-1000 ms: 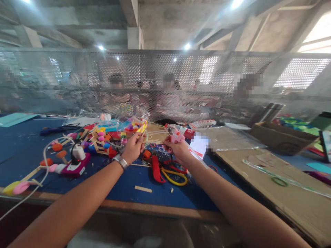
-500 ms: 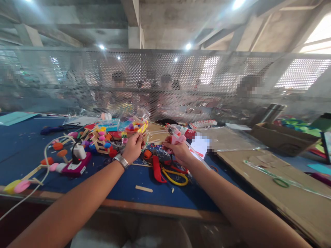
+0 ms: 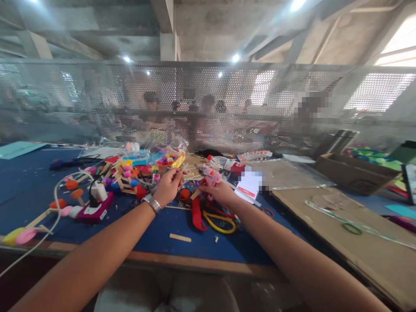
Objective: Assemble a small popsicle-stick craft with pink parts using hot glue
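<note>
My left hand (image 3: 169, 187), with a metal watch on its wrist, is closed in a pinch over the cluttered middle of the table; what lies between its fingertips is too small to make out. My right hand (image 3: 217, 190) is wrapped round a pink hot glue gun (image 3: 212, 177), from which a clear glue stick (image 3: 245, 195) sticks out backward. By the right fingertips shows a short wooden stick (image 3: 195, 194); whether they touch it I cannot tell. Below lie a red strap-like piece (image 3: 196, 214) and a yellow loop (image 3: 221, 225).
Colourful pompoms and wooden sticks (image 3: 125, 175) are heaped at left, beside a purple power strip (image 3: 96, 209) with a white plug and cable. A plastic bottle (image 3: 234, 166), white paper (image 3: 249, 186), cardboard (image 3: 325, 212) and an open box (image 3: 357, 173) lie right. A perforated screen (image 3: 195, 104) stands behind.
My right hand has shifted a little left with the glue gun, which has turned, and a wooden stick now shows by its fingertips. My left hand has barely moved.
</note>
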The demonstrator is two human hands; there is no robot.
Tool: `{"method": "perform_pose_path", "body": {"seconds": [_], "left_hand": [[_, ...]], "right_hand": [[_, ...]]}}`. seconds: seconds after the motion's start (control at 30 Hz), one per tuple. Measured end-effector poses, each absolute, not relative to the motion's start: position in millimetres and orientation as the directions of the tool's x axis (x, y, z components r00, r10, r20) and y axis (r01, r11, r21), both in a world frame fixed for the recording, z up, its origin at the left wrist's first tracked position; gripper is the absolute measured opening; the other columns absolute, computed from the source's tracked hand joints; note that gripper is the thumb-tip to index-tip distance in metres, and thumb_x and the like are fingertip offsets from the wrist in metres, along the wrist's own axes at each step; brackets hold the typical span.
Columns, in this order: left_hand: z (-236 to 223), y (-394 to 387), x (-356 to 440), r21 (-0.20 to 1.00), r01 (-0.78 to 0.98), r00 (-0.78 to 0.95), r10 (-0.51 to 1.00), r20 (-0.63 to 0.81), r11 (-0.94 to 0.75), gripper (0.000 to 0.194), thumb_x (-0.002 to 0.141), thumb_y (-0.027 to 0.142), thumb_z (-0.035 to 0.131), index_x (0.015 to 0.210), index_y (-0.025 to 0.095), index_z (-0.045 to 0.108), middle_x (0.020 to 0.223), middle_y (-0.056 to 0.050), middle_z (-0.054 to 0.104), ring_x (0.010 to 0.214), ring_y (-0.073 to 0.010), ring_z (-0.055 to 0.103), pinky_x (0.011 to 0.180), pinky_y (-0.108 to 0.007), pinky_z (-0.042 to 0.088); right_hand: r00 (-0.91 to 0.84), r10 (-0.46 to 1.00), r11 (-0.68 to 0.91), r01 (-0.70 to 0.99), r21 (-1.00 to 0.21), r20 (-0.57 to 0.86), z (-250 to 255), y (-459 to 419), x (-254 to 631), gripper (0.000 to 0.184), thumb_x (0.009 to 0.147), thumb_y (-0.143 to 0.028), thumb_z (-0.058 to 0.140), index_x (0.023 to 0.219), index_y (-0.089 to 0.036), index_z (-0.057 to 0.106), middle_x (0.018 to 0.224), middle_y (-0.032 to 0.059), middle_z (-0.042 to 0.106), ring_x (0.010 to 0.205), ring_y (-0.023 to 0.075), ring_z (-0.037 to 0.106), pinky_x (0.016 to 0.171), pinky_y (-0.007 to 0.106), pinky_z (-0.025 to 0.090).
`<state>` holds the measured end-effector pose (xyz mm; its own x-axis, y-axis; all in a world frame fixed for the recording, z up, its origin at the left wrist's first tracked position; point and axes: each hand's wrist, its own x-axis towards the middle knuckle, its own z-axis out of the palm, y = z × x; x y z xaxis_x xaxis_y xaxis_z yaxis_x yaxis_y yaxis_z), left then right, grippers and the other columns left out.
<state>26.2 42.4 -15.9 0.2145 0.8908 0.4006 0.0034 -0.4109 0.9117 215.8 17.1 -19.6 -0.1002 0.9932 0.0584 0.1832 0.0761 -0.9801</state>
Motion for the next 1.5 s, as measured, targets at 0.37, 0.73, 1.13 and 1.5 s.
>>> {"method": "perform_pose_path", "body": {"seconds": [0.37,0.73,1.13,1.5], "left_hand": [[-14.9,41.9,24.7,0.889,0.066,0.202,0.879,0.433,-0.453,0.043,0.083,0.058,0.055,0.089,0.015,0.059,0.057,0.004,0.048,0.047,-0.0077,0.042,0.044,-0.02,0.032],[-9.7,31.2,25.2,0.853,0.226,0.393,0.845,0.363,-0.471,0.048,0.087,0.06,0.046,0.08,0.015,0.061,0.053,0.004,0.045,0.047,-0.0084,0.038,0.045,-0.021,0.029],[-8.7,29.4,26.7,0.81,0.23,0.363,0.82,0.442,-0.539,0.037,0.087,0.051,0.052,0.089,0.015,0.062,0.061,0.002,0.056,0.055,-0.0104,0.049,0.051,-0.021,0.039],[-10.7,30.0,28.8,0.893,0.099,0.324,0.863,0.388,-0.439,0.04,0.083,0.056,0.056,0.088,0.017,0.06,0.062,0.0,0.061,0.047,-0.0108,0.051,0.045,-0.022,0.04]], "right_hand": [[-0.067,0.998,0.028,0.247,-0.969,0.012,-20.1,18.4,215.1,0.005,0.069,-0.018,0.062,0.071,-0.021,0.058,0.053,-0.0039,0.062,0.045,0.0111,0.052,0.044,0.022,0.036],[-0.044,0.986,0.147,-0.213,-0.966,0.16,-11.5,15.4,213.4,0.037,0.057,-0.04,0.078,0.076,-0.022,0.054,0.067,-0.002,0.066,0.05,0.0101,0.053,0.044,0.022,0.029],[-0.07,0.989,0.108,-0.229,-0.968,0.127,-8.1,10.2,210.6,0.051,0.044,-0.038,0.088,0.076,-0.019,0.053,0.055,-0.0073,0.054,0.046,0.0068,0.045,0.043,0.021,0.026],[-0.053,0.986,0.155,-0.078,-0.985,0.159,-10.8,11.5,209.9,0.046,0.052,-0.05,0.082,0.074,-0.02,0.054,0.058,-0.0051,0.055,0.051,0.0106,0.051,0.044,0.023,0.03]]}}
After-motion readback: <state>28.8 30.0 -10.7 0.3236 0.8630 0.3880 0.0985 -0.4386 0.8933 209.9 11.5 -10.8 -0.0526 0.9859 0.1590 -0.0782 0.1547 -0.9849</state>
